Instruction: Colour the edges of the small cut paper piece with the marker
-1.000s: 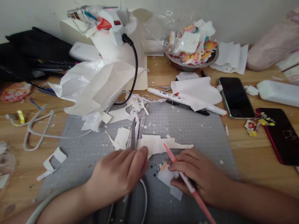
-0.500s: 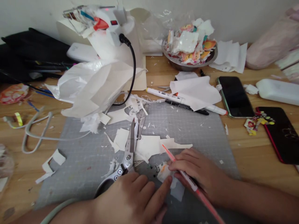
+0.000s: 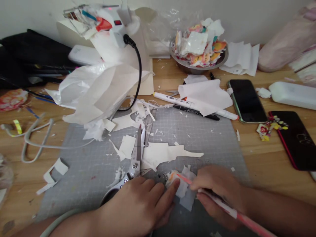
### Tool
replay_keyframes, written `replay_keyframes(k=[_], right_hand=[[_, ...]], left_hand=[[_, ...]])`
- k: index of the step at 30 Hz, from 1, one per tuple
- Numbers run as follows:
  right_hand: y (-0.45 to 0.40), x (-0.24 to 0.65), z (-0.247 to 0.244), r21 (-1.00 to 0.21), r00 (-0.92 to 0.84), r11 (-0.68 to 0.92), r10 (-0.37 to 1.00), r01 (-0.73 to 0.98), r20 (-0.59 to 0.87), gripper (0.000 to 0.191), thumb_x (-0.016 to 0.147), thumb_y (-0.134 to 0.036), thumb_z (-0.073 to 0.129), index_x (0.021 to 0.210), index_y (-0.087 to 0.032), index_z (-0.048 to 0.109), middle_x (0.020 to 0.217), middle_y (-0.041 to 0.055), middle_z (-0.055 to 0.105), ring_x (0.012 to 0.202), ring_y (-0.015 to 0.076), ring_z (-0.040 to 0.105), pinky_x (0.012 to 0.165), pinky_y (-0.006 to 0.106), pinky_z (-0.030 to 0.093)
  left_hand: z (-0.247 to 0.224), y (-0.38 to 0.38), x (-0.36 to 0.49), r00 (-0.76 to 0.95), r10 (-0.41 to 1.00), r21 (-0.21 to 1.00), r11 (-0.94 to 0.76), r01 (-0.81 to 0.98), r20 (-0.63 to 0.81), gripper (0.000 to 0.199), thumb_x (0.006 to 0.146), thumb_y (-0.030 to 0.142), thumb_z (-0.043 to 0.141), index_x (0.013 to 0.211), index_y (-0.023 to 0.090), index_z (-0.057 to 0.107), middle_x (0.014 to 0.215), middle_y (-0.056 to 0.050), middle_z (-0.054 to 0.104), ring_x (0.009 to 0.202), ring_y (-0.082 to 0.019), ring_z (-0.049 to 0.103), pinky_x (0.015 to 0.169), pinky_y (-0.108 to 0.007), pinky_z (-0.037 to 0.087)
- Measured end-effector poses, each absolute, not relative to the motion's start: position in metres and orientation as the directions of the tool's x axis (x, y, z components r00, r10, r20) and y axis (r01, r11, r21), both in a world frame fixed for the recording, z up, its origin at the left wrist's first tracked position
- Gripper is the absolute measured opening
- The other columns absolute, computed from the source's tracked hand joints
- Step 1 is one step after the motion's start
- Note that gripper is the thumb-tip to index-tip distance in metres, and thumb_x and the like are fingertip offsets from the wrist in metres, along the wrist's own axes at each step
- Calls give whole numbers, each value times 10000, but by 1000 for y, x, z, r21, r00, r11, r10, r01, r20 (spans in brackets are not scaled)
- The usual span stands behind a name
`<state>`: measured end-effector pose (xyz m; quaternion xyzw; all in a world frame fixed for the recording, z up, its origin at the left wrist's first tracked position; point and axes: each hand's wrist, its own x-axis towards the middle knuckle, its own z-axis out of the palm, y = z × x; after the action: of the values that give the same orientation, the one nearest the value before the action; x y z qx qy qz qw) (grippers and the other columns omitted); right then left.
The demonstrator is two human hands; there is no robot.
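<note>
A slim red-and-white pen (image 3: pixel 223 203) is pinched in my right hand (image 3: pixel 219 194), its orange-red tip pointing left at a small white paper piece (image 3: pixel 181 188) with an orange mark. My left hand (image 3: pixel 140 207) lies to the left, its index fingertip pressing on that paper and the other fingers curled; whether they hold anything is hidden. Large scissors (image 3: pixel 135 165) lie partly under my left hand, blades pointing away. Cream paper scraps (image 3: pixel 158 154) are just beyond the paper piece.
A grey cutting mat (image 3: pixel 209 141) covers the table's middle. Behind it are markers (image 3: pixel 172 99), a metal bowl (image 3: pixel 197 70) of painted paper pieces and a power strip (image 3: pixel 118 29) with a black cord. Two phones (image 3: pixel 247 100) are at the right; a pale cable (image 3: pixel 38 143) loops left.
My right hand has turned and shifted slightly right, bringing the pen's tip down beside my left index fingertip. More of the white paper now shows. My left hand has barely moved.
</note>
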<state>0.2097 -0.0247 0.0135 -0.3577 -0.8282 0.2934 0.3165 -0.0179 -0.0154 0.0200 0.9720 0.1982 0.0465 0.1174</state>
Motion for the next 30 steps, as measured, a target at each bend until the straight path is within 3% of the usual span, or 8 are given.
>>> replay_keyframes(k=[6, 10, 16, 30], right_hand=[[-27, 206, 13, -668, -516, 585, 788, 460, 335, 133, 678, -109, 453, 749, -218, 424, 528, -53, 523, 450, 96, 447, 481, 197, 347], [-27, 207, 11, -676, -566, 580, 774, 455, 283, 134, 702, -101, 472, 770, -213, 448, 556, -53, 539, 480, 96, 449, 501, 202, 346], [-27, 207, 4, -693, -621, 556, 759, 459, 197, 114, 731, -117, 465, 656, -204, 464, 536, -38, 551, 489, 103, 458, 517, 230, 334], [-28, 217, -9, -731, -636, 595, 715, 333, 292, 161, 789, -121, 442, 645, -195, 441, 548, -36, 496, 499, 102, 381, 510, 244, 271]], left_hand=[[22, -14, -18, 926, 377, 252, -900, 356, 37, 271, 912, 215, 403, 1143, 102, 487, 642, 34, 578, 472, -152, 549, 390, -296, 385], [24, -13, -19, 932, 361, 248, -905, 347, 15, 278, 902, 225, 439, 1144, 97, 487, 650, 31, 587, 471, -153, 546, 387, -295, 386], [23, -13, -20, 941, 337, 236, -914, 331, -15, 374, 842, 238, 553, 1177, 87, 483, 665, 32, 582, 492, -151, 546, 399, -292, 381], [23, -13, -20, 942, 335, 223, -916, 333, -29, 418, 823, 246, 597, 1187, 75, 483, 670, 33, 581, 488, -152, 544, 387, -298, 374]])
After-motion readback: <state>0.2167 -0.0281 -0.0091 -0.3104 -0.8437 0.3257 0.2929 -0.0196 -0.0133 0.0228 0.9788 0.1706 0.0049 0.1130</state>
